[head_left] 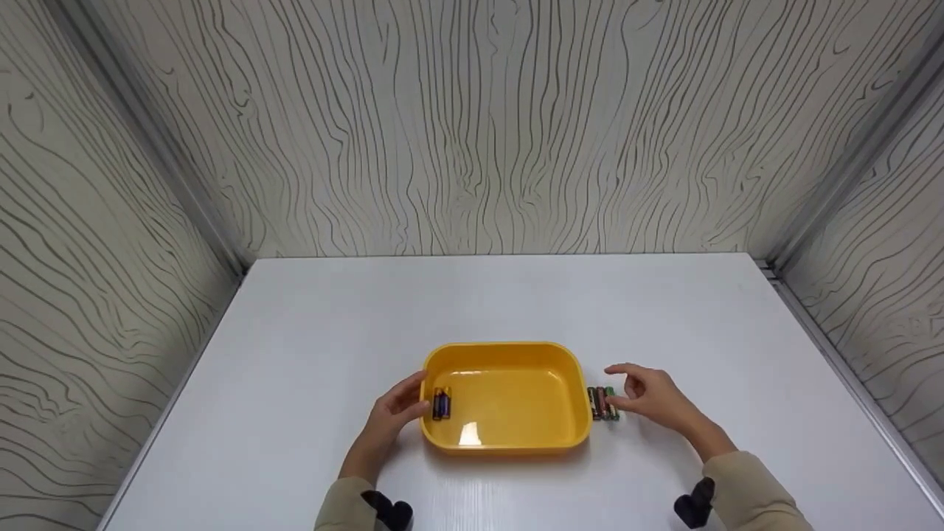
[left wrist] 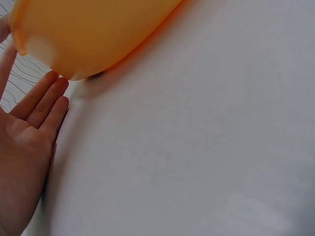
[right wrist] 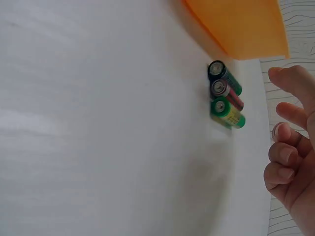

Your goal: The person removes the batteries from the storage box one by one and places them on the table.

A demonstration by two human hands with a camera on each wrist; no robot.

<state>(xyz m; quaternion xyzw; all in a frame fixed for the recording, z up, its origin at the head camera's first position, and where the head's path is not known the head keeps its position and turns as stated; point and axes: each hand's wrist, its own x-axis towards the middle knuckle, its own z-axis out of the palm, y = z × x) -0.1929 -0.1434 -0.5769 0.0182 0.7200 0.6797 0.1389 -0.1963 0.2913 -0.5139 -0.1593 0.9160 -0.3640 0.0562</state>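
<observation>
A yellow plastic tray (head_left: 509,405) stands on the white table. My left hand (head_left: 391,420) holds its left rim, thumb on the inner side and fingers outside; in the left wrist view, several fingers (left wrist: 47,105) extend beside the tray wall. Two dark batteries (head_left: 442,404) with orange ends lie side by side in the tray, near my left thumb. Against the outer right side, three batteries lie in a row: a dark one (right wrist: 224,76), a red one (right wrist: 227,93) and a green-yellow one (right wrist: 229,112). My right hand (head_left: 656,402) hovers over them, thumb and index finger spread, holding nothing.
The white table (head_left: 332,317) spreads around the tray. Wood-grain patterned panels (head_left: 472,133) close off the back and both sides. A black device (head_left: 693,505) sits at the right wrist, another (head_left: 387,509) at the left.
</observation>
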